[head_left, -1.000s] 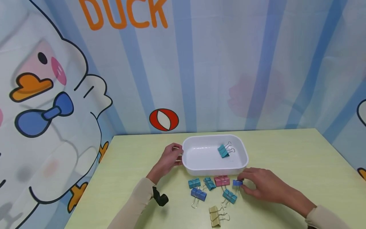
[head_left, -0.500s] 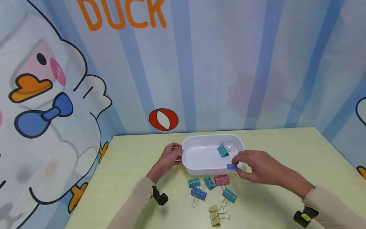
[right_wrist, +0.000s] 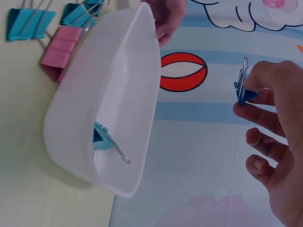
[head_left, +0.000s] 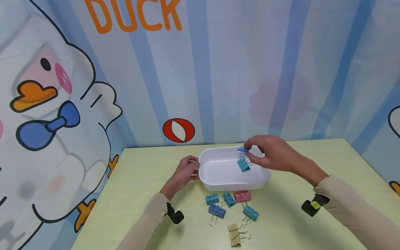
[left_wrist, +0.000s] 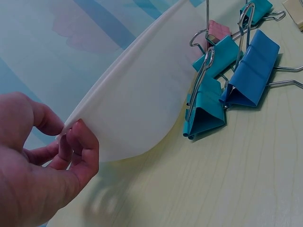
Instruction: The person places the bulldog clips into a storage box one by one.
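Between thumb and fingers, my right hand (head_left: 272, 154) pinches a small blue binder clip (head_left: 242, 150) above the far right part of a white plastic tray (head_left: 215, 184). In the right wrist view that blue binder clip (right_wrist: 244, 90) hangs in the air at the fingertips, a wire handle sticking up. A teal binder clip (head_left: 243, 164) lies inside the tray, its handles raised. At the tray's left end, my left hand (head_left: 184, 172) grips the rim; the left wrist view shows thumb and fingers of that hand (left_wrist: 52, 161) pinching the rim's edge.
In front of the tray lie teal binder clips (head_left: 212, 199), a larger blue binder clip (head_left: 217, 211), a pink binder clip (head_left: 242, 196) and a gold binder clip (head_left: 234, 235). A printed curtain (head_left: 225, 69) stands behind the pale table (head_left: 150, 159).
My right hand has lifted the small blue binder clip from the table beside the tray, carrying it up and back over the tray. The left hand stays at the rim.
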`<state>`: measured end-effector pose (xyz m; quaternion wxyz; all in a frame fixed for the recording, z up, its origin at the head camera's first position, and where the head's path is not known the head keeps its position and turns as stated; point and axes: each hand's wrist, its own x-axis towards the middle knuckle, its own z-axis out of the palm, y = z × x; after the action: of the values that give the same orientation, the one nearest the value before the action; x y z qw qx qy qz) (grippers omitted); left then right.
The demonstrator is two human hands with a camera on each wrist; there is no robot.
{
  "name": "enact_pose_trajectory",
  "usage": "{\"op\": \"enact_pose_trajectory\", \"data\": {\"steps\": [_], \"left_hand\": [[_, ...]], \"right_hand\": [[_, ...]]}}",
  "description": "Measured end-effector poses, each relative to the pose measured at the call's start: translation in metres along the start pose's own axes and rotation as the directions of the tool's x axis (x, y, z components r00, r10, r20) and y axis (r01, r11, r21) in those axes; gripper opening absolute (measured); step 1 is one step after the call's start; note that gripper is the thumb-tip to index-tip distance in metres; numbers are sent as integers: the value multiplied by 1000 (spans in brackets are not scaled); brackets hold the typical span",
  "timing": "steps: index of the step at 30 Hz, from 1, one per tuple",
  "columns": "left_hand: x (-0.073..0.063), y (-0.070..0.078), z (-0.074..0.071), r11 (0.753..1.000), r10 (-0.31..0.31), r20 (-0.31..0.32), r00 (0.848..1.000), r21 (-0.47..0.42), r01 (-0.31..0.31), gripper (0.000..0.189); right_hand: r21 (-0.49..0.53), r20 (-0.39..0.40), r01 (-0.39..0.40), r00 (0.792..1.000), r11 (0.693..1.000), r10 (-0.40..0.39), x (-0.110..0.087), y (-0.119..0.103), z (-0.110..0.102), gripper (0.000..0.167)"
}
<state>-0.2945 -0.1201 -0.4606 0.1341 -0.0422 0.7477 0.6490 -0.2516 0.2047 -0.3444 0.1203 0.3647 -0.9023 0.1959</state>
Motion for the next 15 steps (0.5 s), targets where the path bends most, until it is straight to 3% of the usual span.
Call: {"op": "enact_pose_trajectory", "data": {"steps": [11, 15], "left_hand": [[0, 0, -1, 1000, 0, 12, 1000, 2, 0, 32], [0, -1, -2, 1000, 2, 12, 1000, 1, -2, 32]], "right_hand": [[40, -35, 19, 999, 999, -18, 23, 1, 5, 24], [43, -49, 0, 999, 999, 3, 23, 2, 7, 40]]}}
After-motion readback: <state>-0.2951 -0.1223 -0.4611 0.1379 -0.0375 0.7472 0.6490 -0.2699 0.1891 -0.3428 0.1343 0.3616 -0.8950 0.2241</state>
